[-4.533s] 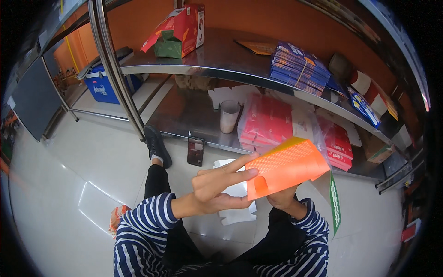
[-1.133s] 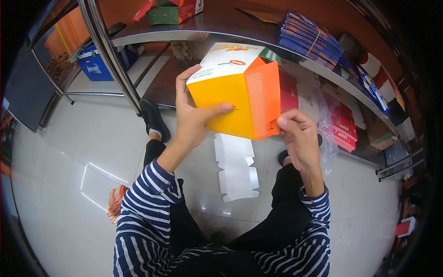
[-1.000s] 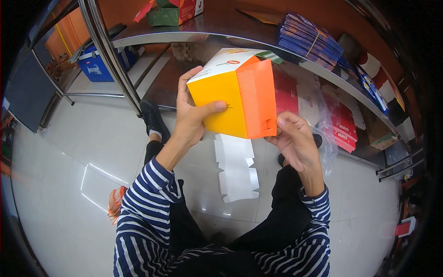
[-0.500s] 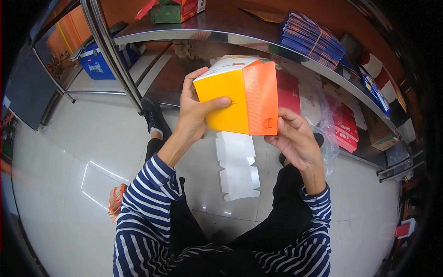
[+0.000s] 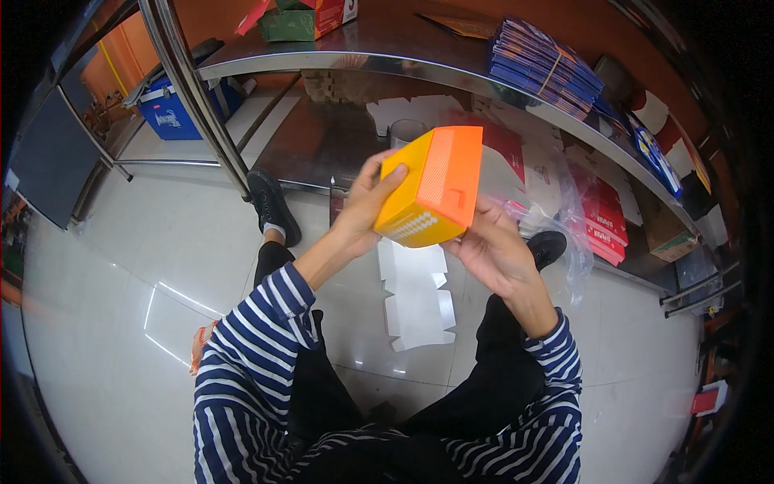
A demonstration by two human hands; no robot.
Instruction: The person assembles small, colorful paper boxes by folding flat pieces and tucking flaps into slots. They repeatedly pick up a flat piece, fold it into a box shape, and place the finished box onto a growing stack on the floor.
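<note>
A cardboard box (image 5: 419,189) with yellow and orange sides is held up in front of me, tilted. My left hand (image 5: 364,208) grips its left side, thumb lying on the yellow face and the other fingers behind. At the lower right corner, below the orange end with its small cut tab, my right hand (image 5: 493,250) has its fingers bent against the box; the fingertips are partly hidden. Under the box, a flat white die-cut cardboard blank (image 5: 419,302) lies on the floor between my legs.
A steel shelf (image 5: 387,63) runs across ahead, bearing a banded stack of blue folded cartons (image 5: 544,68) and a red-green box (image 5: 302,24). Red cartons (image 5: 601,222) and clear plastic (image 5: 572,234) are underneath at right. A blue cooler (image 5: 173,109) stands left beside a metal post (image 5: 193,97).
The box has been turned and tipped, so a yellow side with a white pattern now shows and its white face no longer does. Both hands have shifted with it, slightly lower.
</note>
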